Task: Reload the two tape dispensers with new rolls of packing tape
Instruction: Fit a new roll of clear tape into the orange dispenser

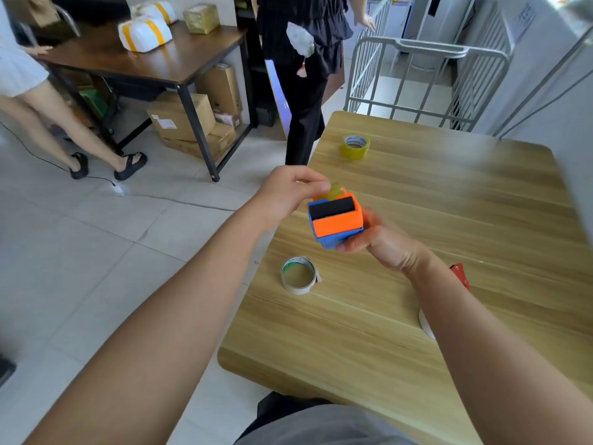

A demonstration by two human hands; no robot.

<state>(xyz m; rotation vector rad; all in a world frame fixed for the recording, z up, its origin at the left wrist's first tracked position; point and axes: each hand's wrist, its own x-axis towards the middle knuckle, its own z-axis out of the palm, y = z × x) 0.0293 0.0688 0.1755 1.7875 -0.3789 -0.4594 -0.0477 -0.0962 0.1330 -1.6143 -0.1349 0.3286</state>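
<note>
Head view gives me the orange-and-blue plastic tape dispenser [335,221] held above the wooden table [449,220], my right hand [369,239] closed under its blue base, my left hand [288,191] pinching the yellowish clear tape roll [335,190] at its far end. I judge the roll not fully seated; a skewed push could jam it or let the film stick to itself. A spare yellow tape roll [355,146] sits well beyond my hands, an empty cardboard core [299,275] just nearer.
</note>
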